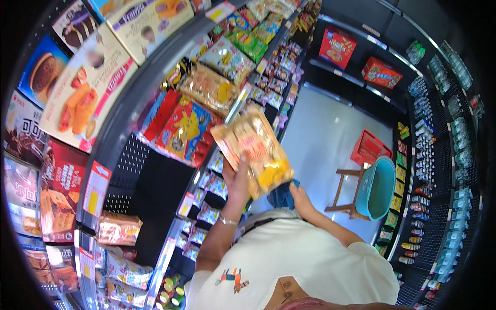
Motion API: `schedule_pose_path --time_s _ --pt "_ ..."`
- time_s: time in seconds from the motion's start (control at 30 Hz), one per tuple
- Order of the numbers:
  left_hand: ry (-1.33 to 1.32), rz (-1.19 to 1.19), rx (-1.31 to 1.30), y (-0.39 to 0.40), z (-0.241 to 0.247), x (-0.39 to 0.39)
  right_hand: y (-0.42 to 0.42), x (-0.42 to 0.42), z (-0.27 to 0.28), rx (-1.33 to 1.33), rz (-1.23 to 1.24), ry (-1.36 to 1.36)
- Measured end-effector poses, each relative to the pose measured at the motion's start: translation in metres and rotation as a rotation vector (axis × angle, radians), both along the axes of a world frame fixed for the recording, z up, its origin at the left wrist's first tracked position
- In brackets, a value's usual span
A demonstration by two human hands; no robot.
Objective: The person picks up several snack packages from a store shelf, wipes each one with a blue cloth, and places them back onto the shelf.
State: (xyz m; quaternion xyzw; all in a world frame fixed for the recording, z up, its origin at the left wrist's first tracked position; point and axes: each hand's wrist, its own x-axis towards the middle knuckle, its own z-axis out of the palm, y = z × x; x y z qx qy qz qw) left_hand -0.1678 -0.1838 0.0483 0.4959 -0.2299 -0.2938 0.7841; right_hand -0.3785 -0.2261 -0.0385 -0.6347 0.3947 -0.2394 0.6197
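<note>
My left hand grips the lower left edge of a tan and yellow snack package in front of my body. A dark blue cloth is in my right hand, just below the package's lower right corner. To the left, a red and blue snack package with a yellow cartoon character lies on the shelf. Behind it rests a similar tan package, beside a white patterned snack bag. Another tan package sits lower left, past a dark bare stretch of shelf.
Cookie boxes fill the upper left shelf. On the right, a turquoise basin stands on a wooden stool beside a red plastic basket. Red boxes stand on the far shelf; bottled drinks line the right shelves.
</note>
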Motion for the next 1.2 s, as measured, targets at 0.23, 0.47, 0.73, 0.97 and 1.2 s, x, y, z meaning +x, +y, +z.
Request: schedule_pose_path --time_s 0.23,0.47,0.73,0.97,1.2 --pt "0.723 -0.205 -0.108 -0.002 -0.029 0.012 -0.047 -0.008 0.065 0.139 -0.303 -0.195" --pt "0.831 -0.229 -0.025 -0.011 -0.061 -0.002 -0.033 0.030 0.123 -1.101 0.053 0.135" --pt "0.964 -0.445 0.060 -0.012 -0.046 -0.013 0.011 0.034 0.079 -1.183 0.374 -0.034" --pt "1.297 -0.678 -0.333 -0.008 -0.102 0.004 -0.032 0.025 0.053 -1.387 0.330 -0.021" --pt "1.242 -0.677 -0.275 0.004 -0.094 0.005 -0.070 0.013 0.046 0.194 -0.326 -0.374"
